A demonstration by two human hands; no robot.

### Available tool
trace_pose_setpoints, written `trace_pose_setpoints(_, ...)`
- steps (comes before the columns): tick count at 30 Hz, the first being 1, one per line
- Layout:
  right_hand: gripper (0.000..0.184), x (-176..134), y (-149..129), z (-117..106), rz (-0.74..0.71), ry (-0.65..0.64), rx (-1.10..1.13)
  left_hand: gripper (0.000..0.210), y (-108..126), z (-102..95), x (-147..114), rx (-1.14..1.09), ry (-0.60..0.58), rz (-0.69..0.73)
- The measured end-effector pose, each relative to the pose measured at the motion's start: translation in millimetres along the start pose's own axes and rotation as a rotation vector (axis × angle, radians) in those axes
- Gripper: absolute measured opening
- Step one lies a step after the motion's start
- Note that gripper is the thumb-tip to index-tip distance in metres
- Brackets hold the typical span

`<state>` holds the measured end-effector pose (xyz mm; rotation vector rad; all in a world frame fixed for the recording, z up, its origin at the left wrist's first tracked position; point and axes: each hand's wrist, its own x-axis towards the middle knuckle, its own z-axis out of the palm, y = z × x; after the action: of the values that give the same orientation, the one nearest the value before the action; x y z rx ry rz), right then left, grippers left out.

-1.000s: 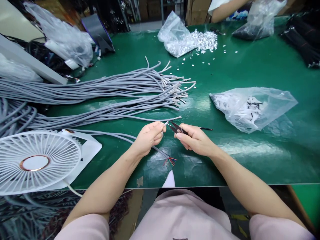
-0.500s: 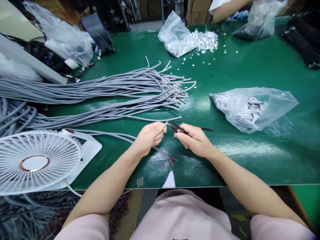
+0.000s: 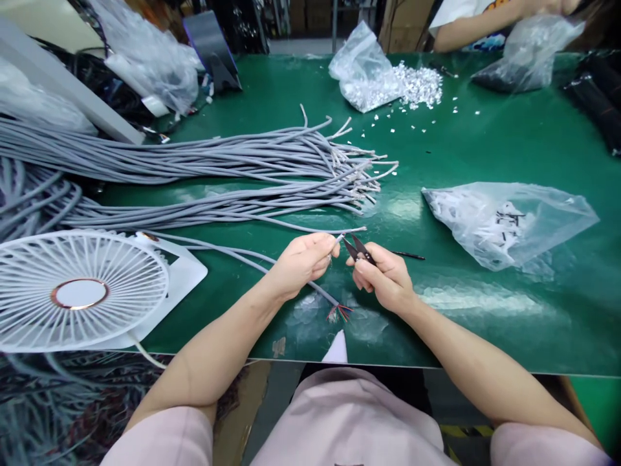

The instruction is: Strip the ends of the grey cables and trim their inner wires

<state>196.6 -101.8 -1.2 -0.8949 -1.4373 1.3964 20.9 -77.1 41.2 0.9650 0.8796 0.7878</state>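
My left hand (image 3: 306, 262) is closed on a grey cable, pinching it near its tip (image 3: 341, 238) between thumb and fingers. My right hand (image 3: 383, 275) grips small black thread snips (image 3: 361, 249), whose blades are apart and point left at the cable tip. Below my left hand lies another grey cable end (image 3: 334, 303) with red, blue and green wires fanned out. Just beyond my hands, a bundle of grey cables (image 3: 233, 207) stretches in from the left, its stripped ends pale and frayed.
A white fan (image 3: 111, 310) lies at the near left. To the right is a clear bag of white pieces (image 3: 514, 223); a bag (image 3: 363, 77) spilling shiny bits stands farther back. A thin black stick (image 3: 408, 255) is beside my right hand. Another person's arm (image 3: 478, 26) shows across the table.
The whole view has shifted, so most things appear farther right. The snips have drawn slightly back from the cable tip, and their blades are wider apart.
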Motion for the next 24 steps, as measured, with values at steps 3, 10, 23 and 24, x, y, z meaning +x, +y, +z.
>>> trace_pose_setpoints(3,0.018,0.7,4.3,6.0,-0.007,0.013,0.079,0.038,2.6,-0.1,-1.6,-0.003,-0.015,0.017)
trace_pose_setpoints(10,0.011,8.3,-31.7,-3.2,-0.052,0.153,0.255,0.035,-10.3,3.2,6.1,0.007,0.024,-0.025)
trace_pose_setpoints(23,0.020,12.4,-9.5,-30.9,-0.460,-0.045,-0.840,0.036,-26.2,1.5,15.8,0.079,-0.011,-0.181)
trace_pose_setpoints(24,0.021,13.5,-8.1,-29.6,-0.500,-0.062,-0.913,0.037,-26.2,1.4,15.3,0.086,-0.019,-0.189)
